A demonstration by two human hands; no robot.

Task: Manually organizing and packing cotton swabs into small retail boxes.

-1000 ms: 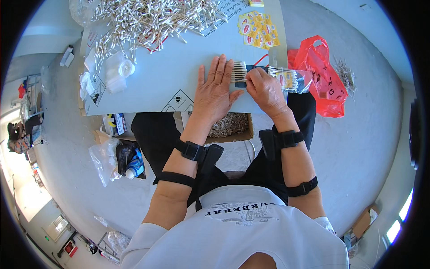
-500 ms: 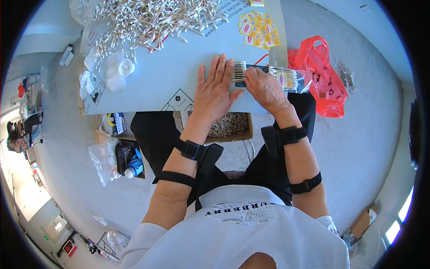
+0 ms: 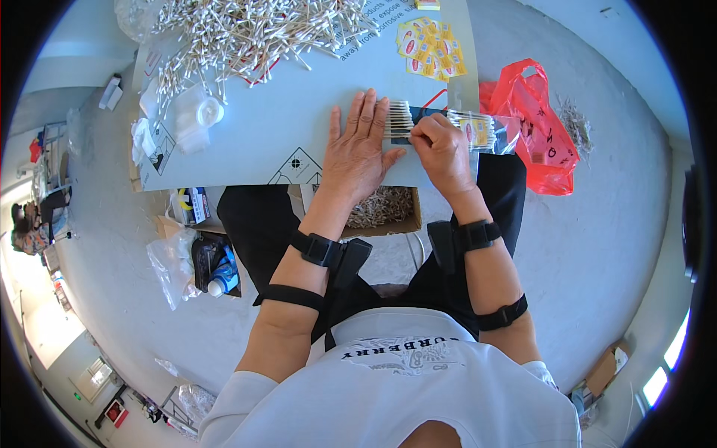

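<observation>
My left hand (image 3: pixel 355 149) lies flat on the board with its fingers stretched out, over the left ends of a neat row of cotton swabs (image 3: pixel 399 118). The right ends of that row stick out past the fingers. Just beside them my right hand (image 3: pixel 446 155) is closed in a pinch; whatever its fingertips hold is hidden. Behind it, a dark strip (image 3: pixel 427 113) lies on the board. To the right sits a clear plastic bag (image 3: pixel 506 136) containing swabs and a yellow card (image 3: pixel 476 133), partly over the board's edge.
A big loose heap of cotton swabs (image 3: pixel 254 37) covers the far left. Yellow cards (image 3: pixel 432 51) are spread at the far right. Clear plastic containers (image 3: pixel 196 123) stand on the left. A red plastic bag (image 3: pixel 544 134) hangs off the right. Beneath the board is a carton (image 3: pixel 409 224) of swabs.
My right hand has shifted slightly toward me, its forearm swinging left, uncovering more of the dark strip and swab ends. My left hand has stayed in place.
</observation>
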